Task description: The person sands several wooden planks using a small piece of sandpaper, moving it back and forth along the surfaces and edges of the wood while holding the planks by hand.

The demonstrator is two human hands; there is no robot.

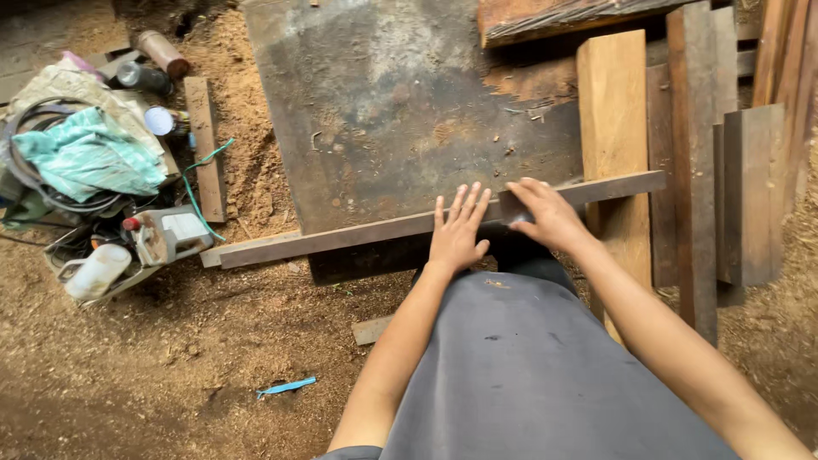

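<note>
Wooden and thin, a long strip (358, 234) is lying across the near edge of a dark, stained sheet-metal table (383, 111), running from eight o'clock up toward two o'clock. The left hand (456, 230) is pressing flat on the strip with fingers spread and straight, gripping nothing. The right hand (545, 213) is resting just beside it at three o'clock, fingers curled loosely over the strip's top; whether they are closing around the far edge cannot be told.

Judging from this hold, steady downward pressure from both palms would keep the strip from sliding, and fingertips are best kept back from the strip's edges, where splinters seem likely.

A pale plank (612, 145) is passing under the strip's right end at two o'clock, with darker boards (750, 187) stacked beyond it at three o'clock, so room on that side is looking tight. At nine o'clock the strip's left end is overhanging sawdust-covered ground (170, 358), near a small power tool (162, 234) and a teal cloth (85, 153) on a pile of clutter. Open space is lying mostly toward seven o'clock.
</note>
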